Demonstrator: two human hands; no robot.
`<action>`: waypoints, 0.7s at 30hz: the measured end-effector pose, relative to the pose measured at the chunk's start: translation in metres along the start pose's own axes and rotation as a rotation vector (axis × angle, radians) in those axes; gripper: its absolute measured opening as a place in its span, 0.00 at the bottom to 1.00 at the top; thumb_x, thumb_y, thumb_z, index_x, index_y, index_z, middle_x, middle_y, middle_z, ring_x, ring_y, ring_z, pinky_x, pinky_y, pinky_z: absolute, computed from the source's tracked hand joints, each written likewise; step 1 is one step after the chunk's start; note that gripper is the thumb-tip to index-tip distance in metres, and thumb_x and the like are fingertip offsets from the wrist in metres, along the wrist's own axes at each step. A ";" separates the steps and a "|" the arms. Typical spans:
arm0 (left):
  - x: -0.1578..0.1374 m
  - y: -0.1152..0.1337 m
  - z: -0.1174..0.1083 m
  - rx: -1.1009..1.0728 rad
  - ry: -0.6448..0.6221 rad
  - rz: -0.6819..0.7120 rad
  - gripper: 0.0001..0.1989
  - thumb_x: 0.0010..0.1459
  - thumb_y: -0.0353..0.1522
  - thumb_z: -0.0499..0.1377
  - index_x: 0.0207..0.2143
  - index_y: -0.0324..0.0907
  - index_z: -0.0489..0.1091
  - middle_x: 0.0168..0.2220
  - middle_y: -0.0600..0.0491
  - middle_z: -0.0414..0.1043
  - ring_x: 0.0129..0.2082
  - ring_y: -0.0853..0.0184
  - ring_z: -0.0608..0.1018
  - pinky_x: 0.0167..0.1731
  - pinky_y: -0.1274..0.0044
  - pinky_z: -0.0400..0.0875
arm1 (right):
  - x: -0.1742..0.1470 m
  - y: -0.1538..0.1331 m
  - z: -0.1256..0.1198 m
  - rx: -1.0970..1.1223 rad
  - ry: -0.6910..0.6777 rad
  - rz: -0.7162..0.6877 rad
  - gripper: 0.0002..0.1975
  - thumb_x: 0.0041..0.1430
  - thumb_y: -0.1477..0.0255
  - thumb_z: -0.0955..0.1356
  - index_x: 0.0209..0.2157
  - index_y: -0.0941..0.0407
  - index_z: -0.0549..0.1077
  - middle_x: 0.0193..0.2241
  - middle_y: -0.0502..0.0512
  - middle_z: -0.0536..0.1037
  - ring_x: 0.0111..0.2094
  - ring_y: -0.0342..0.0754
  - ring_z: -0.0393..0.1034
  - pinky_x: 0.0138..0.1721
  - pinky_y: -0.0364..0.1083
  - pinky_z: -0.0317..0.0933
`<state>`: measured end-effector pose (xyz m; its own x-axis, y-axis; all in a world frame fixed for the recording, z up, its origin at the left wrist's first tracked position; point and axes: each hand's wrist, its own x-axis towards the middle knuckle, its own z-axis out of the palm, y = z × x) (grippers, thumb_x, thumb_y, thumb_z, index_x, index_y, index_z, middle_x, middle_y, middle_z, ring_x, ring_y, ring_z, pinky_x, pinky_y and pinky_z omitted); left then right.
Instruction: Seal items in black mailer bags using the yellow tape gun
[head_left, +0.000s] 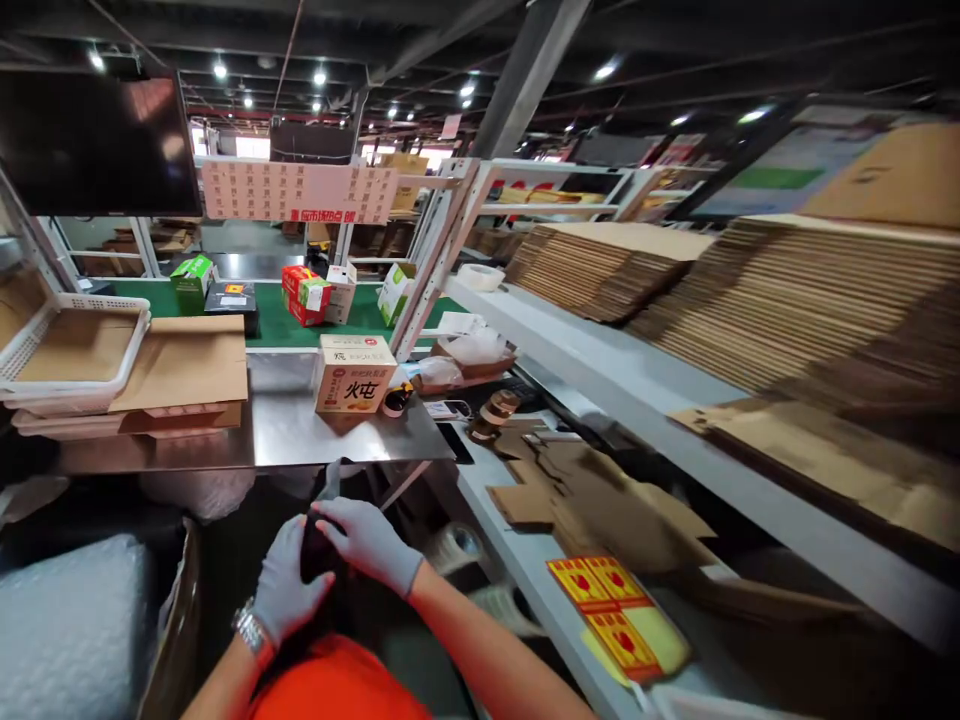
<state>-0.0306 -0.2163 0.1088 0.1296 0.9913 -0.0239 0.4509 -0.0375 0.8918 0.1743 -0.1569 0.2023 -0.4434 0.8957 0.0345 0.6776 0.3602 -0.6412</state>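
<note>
Both my hands wear grey gloves and meet low in front of me, below the steel table's front edge. My left hand [285, 592] wraps around a dark object [313, 548] from the left. My right hand [369, 542] lies over the same object from the right, fingers curled on it. A thin dark part [330, 482] sticks up from it; I cannot tell what the object is. A watch sits on my left wrist. On the steel table [277, 430] ahead stands a small printed carton [352, 373].
A white basket [75, 350] and flat cardboard [187, 365] lie at the table's left. Several small boxes [306, 292] sit on the green conveyor behind. The right shelf [600, 360] bears stacked flat cartons [787, 300]. Loose cardboard pieces and a red-yellow sheet [619, 615] lie below; bubble wrap [71, 630] lower left.
</note>
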 end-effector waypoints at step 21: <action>0.046 0.036 -0.047 0.805 -0.037 -0.373 0.43 0.57 0.12 0.51 0.71 0.46 0.74 0.69 0.47 0.79 0.69 0.59 0.80 0.65 0.74 0.72 | 0.038 0.063 -0.181 -0.570 0.038 -0.025 0.21 0.75 0.71 0.67 0.64 0.52 0.83 0.54 0.61 0.90 0.52 0.59 0.87 0.50 0.49 0.77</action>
<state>-0.0495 -0.1666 0.1610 -0.1282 0.9525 -0.2764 0.9519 0.1964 0.2352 0.3061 -0.0527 0.3024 -0.4490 0.8901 0.0781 0.8813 0.4555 -0.1256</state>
